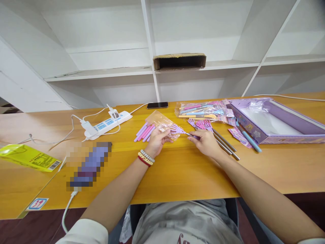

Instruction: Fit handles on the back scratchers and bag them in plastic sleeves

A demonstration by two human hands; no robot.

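Grasping a purple hand-shaped scratcher by its rod in the right hand, over the middle of the surface, and pinching a clear plastic sleeve in the left hand. Holding the scratcher's fingered end up to the sleeve, between both hands; cannot tell whether inside it or merely overlapping. Having loose pink and purple tubes just left of the left hand, and fingered scratchers with metal rods close by the right hand, slanting toward the front edge. Facing wrapped scratchers nearer the back edge, just beside a shallow purple box toward the right end, with a blue-handled scratcher lying near its front left corner, partly over a printed card. Having also a dark phone by the back edge, a white power strip farther left, a pixelated device nearer the front edge, and a yellow carton toward the left end. Looking onto white shelves beyond the back edge, with a cardboard box on one.
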